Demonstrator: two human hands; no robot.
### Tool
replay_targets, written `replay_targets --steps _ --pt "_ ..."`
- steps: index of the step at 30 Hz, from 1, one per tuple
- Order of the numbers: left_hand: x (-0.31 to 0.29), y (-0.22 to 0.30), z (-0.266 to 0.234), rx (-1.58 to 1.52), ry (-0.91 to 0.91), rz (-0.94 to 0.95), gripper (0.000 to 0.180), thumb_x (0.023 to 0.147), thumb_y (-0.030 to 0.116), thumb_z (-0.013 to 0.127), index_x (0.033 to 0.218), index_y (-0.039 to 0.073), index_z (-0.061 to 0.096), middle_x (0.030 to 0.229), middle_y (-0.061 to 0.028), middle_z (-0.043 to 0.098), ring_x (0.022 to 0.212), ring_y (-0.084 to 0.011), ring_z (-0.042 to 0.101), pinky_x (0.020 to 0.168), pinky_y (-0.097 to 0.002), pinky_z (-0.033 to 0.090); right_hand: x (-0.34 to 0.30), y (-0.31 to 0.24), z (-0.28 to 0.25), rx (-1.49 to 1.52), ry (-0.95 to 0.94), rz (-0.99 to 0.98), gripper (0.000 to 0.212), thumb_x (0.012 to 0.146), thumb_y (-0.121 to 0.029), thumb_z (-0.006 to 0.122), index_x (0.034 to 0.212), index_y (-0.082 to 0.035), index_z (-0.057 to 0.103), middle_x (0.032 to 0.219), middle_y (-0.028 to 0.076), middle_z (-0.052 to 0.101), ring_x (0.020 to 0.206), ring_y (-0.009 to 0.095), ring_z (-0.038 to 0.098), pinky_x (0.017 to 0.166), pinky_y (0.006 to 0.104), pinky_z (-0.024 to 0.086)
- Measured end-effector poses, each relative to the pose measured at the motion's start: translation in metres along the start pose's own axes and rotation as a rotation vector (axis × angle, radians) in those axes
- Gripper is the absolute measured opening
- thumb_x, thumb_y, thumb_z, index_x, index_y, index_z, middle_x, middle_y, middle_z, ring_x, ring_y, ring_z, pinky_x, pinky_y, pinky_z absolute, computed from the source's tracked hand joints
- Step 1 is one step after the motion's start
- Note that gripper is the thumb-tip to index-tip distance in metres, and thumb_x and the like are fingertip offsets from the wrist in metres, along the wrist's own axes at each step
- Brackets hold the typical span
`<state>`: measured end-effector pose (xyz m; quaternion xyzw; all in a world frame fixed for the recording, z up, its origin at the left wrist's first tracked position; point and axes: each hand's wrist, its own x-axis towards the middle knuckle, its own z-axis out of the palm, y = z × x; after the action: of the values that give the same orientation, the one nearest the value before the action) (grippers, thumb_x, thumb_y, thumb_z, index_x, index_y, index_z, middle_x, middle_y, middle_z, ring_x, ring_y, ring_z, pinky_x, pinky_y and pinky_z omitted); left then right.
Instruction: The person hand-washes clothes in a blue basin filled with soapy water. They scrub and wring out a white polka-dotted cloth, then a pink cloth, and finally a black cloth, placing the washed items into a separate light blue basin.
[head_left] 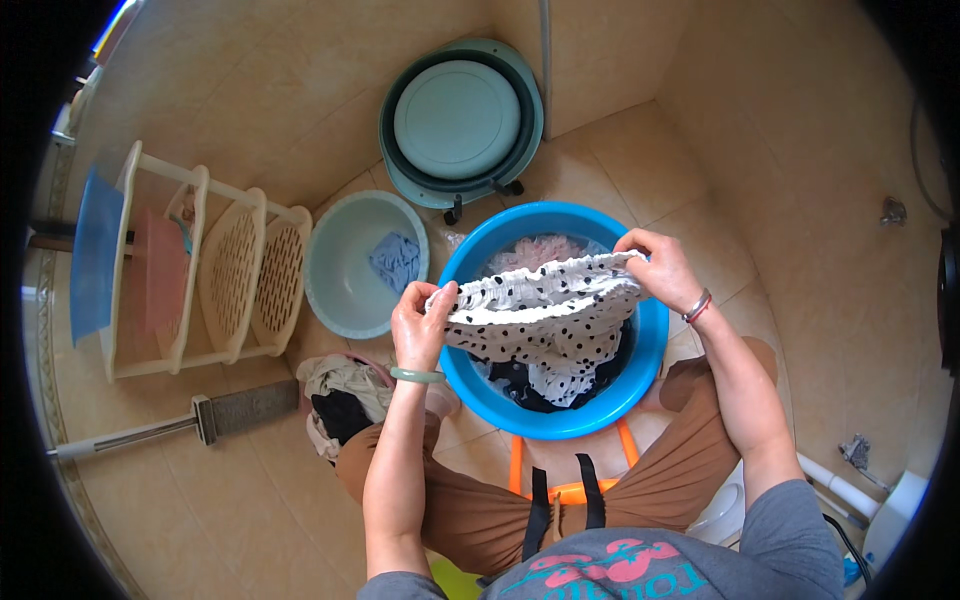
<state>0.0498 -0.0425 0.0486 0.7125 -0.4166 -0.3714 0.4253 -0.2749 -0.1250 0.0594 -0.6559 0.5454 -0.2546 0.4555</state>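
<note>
Tan tiles cover the floor (pixel 625 165) and the walls (pixel 800 130) around a blue tub (pixel 560 428), which stands in front of the seated person.

Over the tub, the left hand (pixel 420 318) and the right hand (pixel 662 270) hold the white garment (pixel 575 345) with black dots. Each hand pinches one end of its gathered elastic edge, thumb against fingers, so the edge stretches across the tub from side to side. The rest of the garment hangs down into the tub; whether it touches the water cannot be told. Below it in the tub lie a pink cloth (pixel 541 249) and a dark cloth (pixel 508 384).

Just left of the tub is a pale green basin (pixel 332 275) with a blue cloth (pixel 396 260) in it. Farther left of the tub stands a cream rack (pixel 232 270). Beyond the tub, a round green basin (pixel 457 118) leans by the wall. Left of the tub and nearer the person are a clothes pile (pixel 350 385) and a mop (pixel 250 410).
</note>
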Motion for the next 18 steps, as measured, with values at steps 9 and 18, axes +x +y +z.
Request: replay_targets --steps 9,18 --pt "-0.004 -0.001 -0.003 0.586 0.036 0.491 0.024 0.080 0.023 0.074 0.088 0.004 0.060 0.086 -0.0081 0.065 0.071 -0.0240 0.059 0.065 -0.0329 0.048 -0.004 -0.001 0.005 -0.055 0.064 -0.170 0.024 0.074 0.005 0.044 0.086 0.000 0.064 0.086 0.013 0.066 0.077 0.022 0.063 0.072 0.0329 0.049" --pt "-0.008 -0.005 0.008 0.620 0.087 0.308 0.023 0.083 0.014 0.066 0.106 0.018 0.069 0.073 -0.0028 0.057 0.066 -0.0173 0.057 0.059 -0.0314 0.047 -0.012 -0.013 0.013 0.376 0.031 -0.200 0.025 0.081 0.005 0.043 0.091 0.002 0.065 0.092 0.005 0.068 0.082 0.011 0.062 0.075 0.0261 0.051"
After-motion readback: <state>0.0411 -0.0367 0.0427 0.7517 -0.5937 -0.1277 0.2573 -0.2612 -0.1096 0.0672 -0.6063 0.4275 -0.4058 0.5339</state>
